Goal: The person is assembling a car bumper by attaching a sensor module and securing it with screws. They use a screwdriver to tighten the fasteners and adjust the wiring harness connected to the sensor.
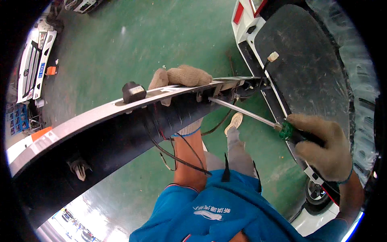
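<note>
A long white-edged panel (100, 117) with a dark inner side slants across in front of me, probably a vehicle trim part. My left hand (183, 76), in a beige knit glove, curls its fingers over the panel's upper edge; its forearm passes beneath. In my gloved right hand (326, 145) is a screwdriver (246, 113) with a green and black handle. Its long shaft points left, and the tip meets the panel's inner side near a bracket. Dark wires (177, 157) hang from the panel. Left of my left hand, a black round piece (134, 92) sits on the edge.
At right a white vehicle stands with its rear open, showing a dark cargo floor (306, 56). A white connector (273, 56) on a wire rises by its sill. Another white vehicle (36, 64) is at far left, beside an orange object (51, 70). The floor (161, 36) is green.
</note>
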Demonstrator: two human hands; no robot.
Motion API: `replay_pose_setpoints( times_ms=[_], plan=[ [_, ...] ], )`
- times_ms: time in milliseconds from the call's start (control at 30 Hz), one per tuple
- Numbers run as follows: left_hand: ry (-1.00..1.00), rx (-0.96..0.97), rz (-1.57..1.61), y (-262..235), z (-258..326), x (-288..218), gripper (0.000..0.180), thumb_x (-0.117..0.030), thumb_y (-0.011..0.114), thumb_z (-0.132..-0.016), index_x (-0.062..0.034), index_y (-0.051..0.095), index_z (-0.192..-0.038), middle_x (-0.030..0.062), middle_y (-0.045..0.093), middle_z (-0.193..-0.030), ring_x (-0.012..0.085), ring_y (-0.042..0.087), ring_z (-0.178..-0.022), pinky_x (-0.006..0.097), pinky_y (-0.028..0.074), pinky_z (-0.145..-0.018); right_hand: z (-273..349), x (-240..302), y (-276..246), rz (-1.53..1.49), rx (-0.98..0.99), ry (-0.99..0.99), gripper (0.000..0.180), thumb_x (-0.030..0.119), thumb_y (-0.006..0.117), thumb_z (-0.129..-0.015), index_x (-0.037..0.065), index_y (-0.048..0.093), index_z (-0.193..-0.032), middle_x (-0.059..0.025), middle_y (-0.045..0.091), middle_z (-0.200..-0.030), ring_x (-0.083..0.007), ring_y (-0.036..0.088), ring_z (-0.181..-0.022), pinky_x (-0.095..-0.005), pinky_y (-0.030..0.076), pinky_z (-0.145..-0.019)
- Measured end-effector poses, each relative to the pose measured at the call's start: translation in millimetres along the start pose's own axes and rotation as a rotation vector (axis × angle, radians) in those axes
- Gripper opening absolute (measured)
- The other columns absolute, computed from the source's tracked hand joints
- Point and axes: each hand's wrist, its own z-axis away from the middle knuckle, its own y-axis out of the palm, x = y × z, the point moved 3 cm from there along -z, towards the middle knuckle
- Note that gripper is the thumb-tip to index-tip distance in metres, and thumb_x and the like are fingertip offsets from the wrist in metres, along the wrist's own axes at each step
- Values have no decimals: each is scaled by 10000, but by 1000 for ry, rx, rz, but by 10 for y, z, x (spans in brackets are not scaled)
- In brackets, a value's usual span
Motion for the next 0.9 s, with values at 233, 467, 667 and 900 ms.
replay_pose_setpoints(
  times_ms=[233, 467, 667, 900],
  plan=[
    [22, 3, 13, 13, 14, 32, 252, -501, 561, -996, -356, 608, -796, -53, 316, -533, 170, 395, -458, 345, 327, -464, 401, 510, -70, 1153, -165, -716, 461, 81, 775, -722, 53, 668, -1170, -159, 655, -918, -314, 638, -664, -430, 462, -553],
    [-30, 256, 298, -101, -56, 45, 253, -500, 574, -980, -329, 616, -798, -57, 302, -505, 140, 392, -439, 341, 383, -473, 78, 224, -7, 780, -106, -576, 520, 117, 771, -737, 59, 679, -1246, -104, 597, -713, -283, 625, -595, -392, 470, -552],
    [28, 88, 157, -94, 0, 29, 245, -515, 566, -985, -353, 620, -809, -48, 306, -507, 146, 405, -436, 339, 395, -472, -104, 120, -18, 196, -72, -358, 516, 23, 703, -719, 12, 676, -1234, -148, 642, -770, -321, 676, -688, -394, 513, -623],
    [4, -59, -138, 77, 61, 17, 278, -518, 527, -1004, -340, 582, -798, 56, 497, -688, 204, 512, -571, 371, 415, -544, 200, 391, -87, 1159, -165, -792, 584, 118, 776, -721, 28, 618, -1276, -89, 564, -724, -234, 573, -586, -405, 387, -487]
  ],
)
